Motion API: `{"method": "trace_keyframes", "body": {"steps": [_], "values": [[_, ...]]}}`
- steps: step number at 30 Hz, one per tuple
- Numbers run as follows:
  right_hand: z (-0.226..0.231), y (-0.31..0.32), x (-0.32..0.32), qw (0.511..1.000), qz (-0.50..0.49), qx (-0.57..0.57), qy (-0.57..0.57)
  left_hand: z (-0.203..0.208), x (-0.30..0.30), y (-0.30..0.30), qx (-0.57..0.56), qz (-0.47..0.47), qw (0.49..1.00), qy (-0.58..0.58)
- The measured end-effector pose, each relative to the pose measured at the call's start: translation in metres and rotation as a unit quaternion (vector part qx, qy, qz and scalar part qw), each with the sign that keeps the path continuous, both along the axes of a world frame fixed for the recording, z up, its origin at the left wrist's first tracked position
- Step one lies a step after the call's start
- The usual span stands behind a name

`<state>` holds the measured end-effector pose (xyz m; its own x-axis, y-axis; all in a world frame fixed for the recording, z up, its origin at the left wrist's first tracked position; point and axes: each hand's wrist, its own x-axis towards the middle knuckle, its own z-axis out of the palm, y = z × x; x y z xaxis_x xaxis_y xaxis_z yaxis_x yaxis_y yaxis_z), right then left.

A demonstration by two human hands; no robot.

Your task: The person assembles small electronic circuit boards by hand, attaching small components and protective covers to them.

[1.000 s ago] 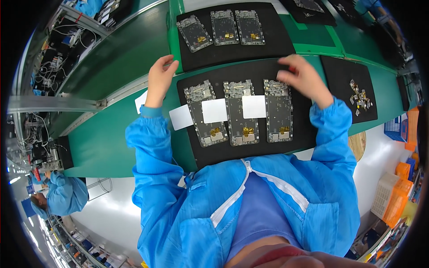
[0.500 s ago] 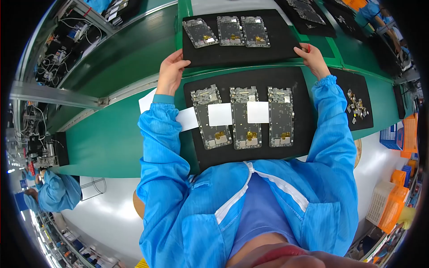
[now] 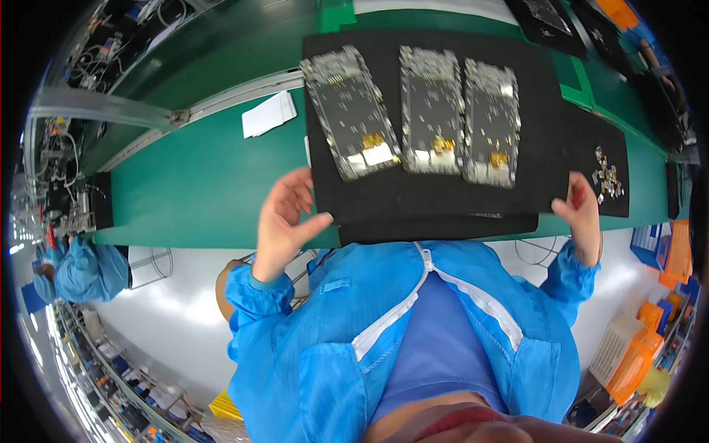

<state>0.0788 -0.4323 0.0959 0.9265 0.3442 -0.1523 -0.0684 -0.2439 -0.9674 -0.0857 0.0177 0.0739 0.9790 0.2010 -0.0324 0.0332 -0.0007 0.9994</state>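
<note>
A black foam mat [image 3: 436, 196] is held up in front of me between both hands. Three dark circuit boards [image 3: 432, 111] lie on it, each with a patch of gold-coloured tape near its lower end; the leftmost is tilted. My left hand [image 3: 284, 225] grips the mat's near left corner, its thumb along the edge and fingers curled. At the near right corner, my right hand [image 3: 580, 214] pinches the mat with its thumb on top. Under the raised mat a second black mat [image 3: 443, 230] shows only along its near edge, and whatever lies on it is almost wholly hidden.
White cards [image 3: 268, 114] lie on the green bench [image 3: 185, 184] to the left. Small metallic parts [image 3: 608, 177] sit on a dark mat at the right. Orange crates [image 3: 635, 362] stand beyond the bench at lower right. Another person in blue [image 3: 88, 269] is at far left.
Both hands have brought the upper mat with its three boards from the far side toward me. It now covers the boards on the lower mat.
</note>
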Motion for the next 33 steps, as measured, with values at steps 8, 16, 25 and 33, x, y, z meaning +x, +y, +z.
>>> {"method": "trace_keyframes", "body": {"steps": [8,16,25,33], "values": [[-0.023,-0.027,-0.025,0.985,-0.008,-0.162,0.061,-0.027,-0.031,-0.006,0.035,-0.059,0.993,0.093],[0.078,0.096,-0.021,0.935,0.079,-0.304,-0.165,-0.079,0.075,0.137,0.372,0.33,0.865,0.067],[0.083,0.228,-0.004,0.803,0.414,-0.252,-0.346,-0.091,0.091,0.149,0.259,0.385,0.886,0.005],[-0.002,0.306,0.055,0.792,0.38,-0.244,-0.41,-0.016,0.043,0.055,0.021,0.292,0.955,-0.042]]}}
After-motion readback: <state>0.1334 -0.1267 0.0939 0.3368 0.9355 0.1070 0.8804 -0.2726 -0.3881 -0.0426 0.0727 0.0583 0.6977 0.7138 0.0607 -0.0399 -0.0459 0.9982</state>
